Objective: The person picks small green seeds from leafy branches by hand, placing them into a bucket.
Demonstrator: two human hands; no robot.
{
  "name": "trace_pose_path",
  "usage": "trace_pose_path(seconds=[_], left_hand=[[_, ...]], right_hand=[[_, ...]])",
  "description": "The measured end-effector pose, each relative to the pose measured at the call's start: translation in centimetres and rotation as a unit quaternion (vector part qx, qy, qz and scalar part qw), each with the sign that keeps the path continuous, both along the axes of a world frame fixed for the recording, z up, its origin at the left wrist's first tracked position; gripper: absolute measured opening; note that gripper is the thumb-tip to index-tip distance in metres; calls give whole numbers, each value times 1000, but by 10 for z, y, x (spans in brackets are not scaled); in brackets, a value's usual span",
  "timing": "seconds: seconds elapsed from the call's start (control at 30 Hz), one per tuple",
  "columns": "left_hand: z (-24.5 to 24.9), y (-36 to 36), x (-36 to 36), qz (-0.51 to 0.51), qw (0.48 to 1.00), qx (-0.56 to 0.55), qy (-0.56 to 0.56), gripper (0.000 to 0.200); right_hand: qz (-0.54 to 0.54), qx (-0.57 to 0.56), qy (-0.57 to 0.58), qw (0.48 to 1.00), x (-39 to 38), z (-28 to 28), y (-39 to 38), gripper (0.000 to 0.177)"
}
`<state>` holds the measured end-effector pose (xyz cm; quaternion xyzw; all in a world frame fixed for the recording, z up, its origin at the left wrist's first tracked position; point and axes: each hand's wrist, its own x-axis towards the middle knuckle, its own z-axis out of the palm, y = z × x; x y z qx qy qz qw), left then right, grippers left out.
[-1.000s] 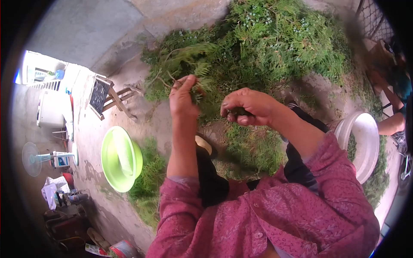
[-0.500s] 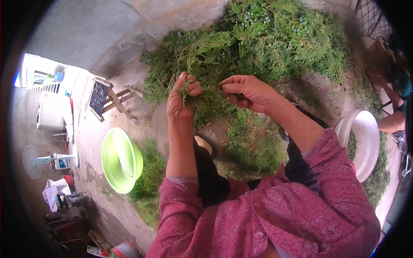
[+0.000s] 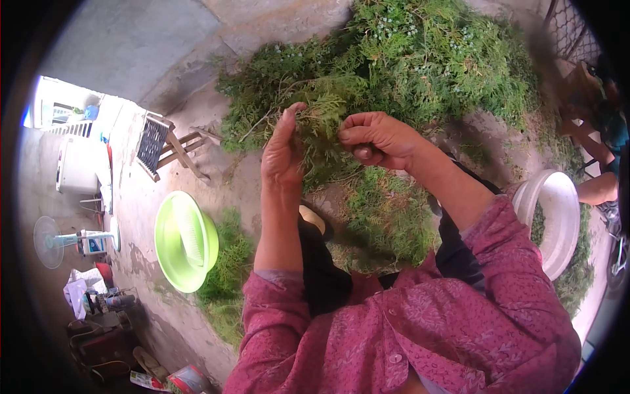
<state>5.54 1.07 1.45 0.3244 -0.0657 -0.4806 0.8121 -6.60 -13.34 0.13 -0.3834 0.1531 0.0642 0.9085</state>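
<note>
Between my hands is a feathery green evergreen sprig [image 3: 323,108]. My right hand [image 3: 384,141] is closed in a pinch at the sprig's right side, with the fingers curled in. My left hand [image 3: 282,154] is upright on the sprig's left, its thumb and a fingertip stretched upward and apart from a grip. Foliage and the hand itself hide part of the left fingers. Behind and below both hands lies a large heap of cut evergreen branches [image 3: 433,65], some bearing small pale blue-green cones.
A lime-green basin [image 3: 210,240] stands on the floor at left, beside more greenery [image 3: 230,259]. A wooden folding stool [image 3: 174,150] and a fan [image 3: 49,243] are farther left. At right is a white bucket [image 3: 569,223], near another person's arm [image 3: 597,189].
My left hand has loosened from a closed grip on the sprig, its thumb and finger now extended. The sprig spreads between my hands. My right hand stays pinched, nearly in place.
</note>
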Motion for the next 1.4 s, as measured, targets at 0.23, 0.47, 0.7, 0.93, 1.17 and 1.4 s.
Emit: trace_pose_path(seconds=[0.23, 0.47, 0.7, 0.93, 1.17, 1.4], left_hand=[[-9, -3, -6, -52, 994, 0, -98, 37], [-12, -10, -16, -118, 989, 57, -64, 27], [-25, -10, -11, -46, 992, 105, -46, 9], [-38, -15, -7, 52, 993, 107, -12, 7], [-31, -5, 0, 66, 992, 105, 34, 10], [-30, -9, -4, 67, 991, 116, 6, 10]], right_hand=[[-21, 24, -19, 999, -5, 4, -5, 11], [-44, 36, -34, 998, -11, 9, -13, 12], [-38, 7, -21, 999, -14, 12, -13, 11], [-72, -72, -41, 994, -12, 14, -1, 5], [-146, -56, -116, 981, -19, 27, -11, 7], [-72, 7, -38, 997, -7, 10, -12, 14]])
